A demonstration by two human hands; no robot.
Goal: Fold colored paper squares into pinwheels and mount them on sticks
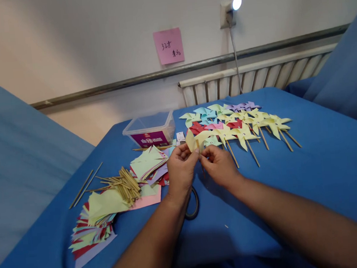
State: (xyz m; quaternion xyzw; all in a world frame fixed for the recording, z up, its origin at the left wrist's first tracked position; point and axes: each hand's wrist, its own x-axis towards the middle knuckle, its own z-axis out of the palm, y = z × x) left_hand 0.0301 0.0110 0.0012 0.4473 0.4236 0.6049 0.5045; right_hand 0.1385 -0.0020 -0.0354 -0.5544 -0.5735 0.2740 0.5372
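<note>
Over blue tablecloth [319, 176]: pinching pale-yellow pinwheel [191, 141] by stick [197, 143] with left hand [180, 164], and just below with fingertips of right hand [220, 165]; near laid-out pinwheels [243, 135], right of plastic tub [150, 139].

1. Held pinwheel [191, 141] between the fingers [210, 151]: plain pale yellow.
2. Spread pinwheels [225, 134] beyond and right of the fingers: pale yellow, red, pink, light blue, mint, purple.
3. Sticks [129, 186] left of the fingers: tan.
4. Fanned paper [92, 237], farther left: red, lilac, pale-green stripes.
5. Box label [149, 139], beyond and left: purple, white lettering.
6. Surface [295, 178] below the fingers: plain blue.
</note>
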